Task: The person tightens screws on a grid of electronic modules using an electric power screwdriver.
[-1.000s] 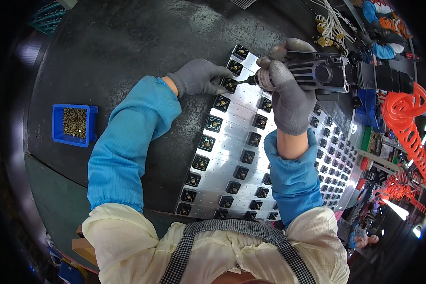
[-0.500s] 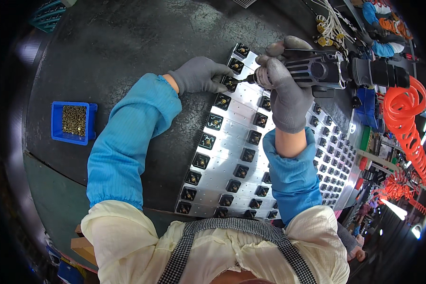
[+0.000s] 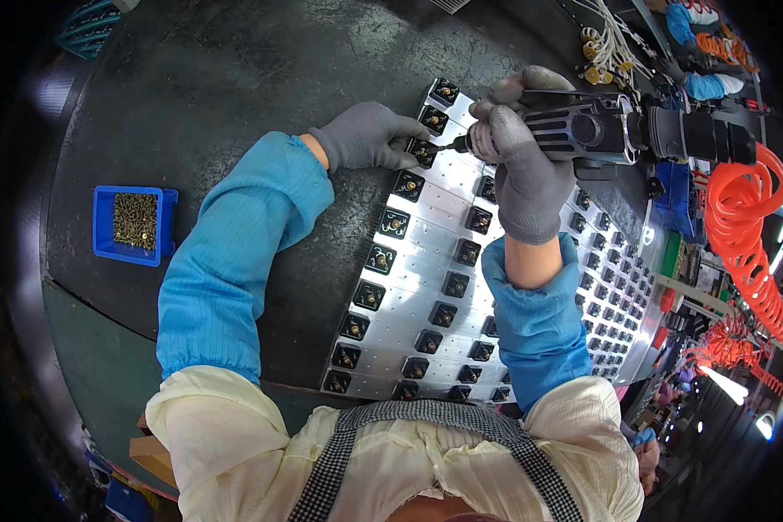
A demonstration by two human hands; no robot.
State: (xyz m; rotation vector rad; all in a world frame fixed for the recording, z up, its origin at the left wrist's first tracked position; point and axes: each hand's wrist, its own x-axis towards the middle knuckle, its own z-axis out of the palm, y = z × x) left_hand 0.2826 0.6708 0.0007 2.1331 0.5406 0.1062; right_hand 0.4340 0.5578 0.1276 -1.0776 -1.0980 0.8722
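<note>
My left hand (image 3: pixel 365 137), in a grey glove, pinches a small black square component (image 3: pixel 422 155) at the left edge of a silvery metal plate (image 3: pixel 444 202). In my right hand (image 3: pixel 535 187), gloved too, is a black power screwdriver (image 3: pixel 587 130), lying sideways. Its thin bit points left and reaches the component between my left fingers; whether it sits in the screw head is too small to tell. Rows of similar black squares with brass-coloured centres cover the plates below and to the right. The fingers wrapped behind the screwdriver are partly hidden.
A blue bin (image 3: pixel 137 252) of small brass-coloured screws stands on the dark table (image 3: pixel 235 78) at left. An orange coiled hose (image 3: pixel 748 213) hangs at the right. White cables (image 3: pixel 613 30) lie at the far right, and people work beyond.
Both hands, the screwdriver bit and the component stay almost in place. The screwdriver's rear end and the coiled hose have shifted very slightly right.
</note>
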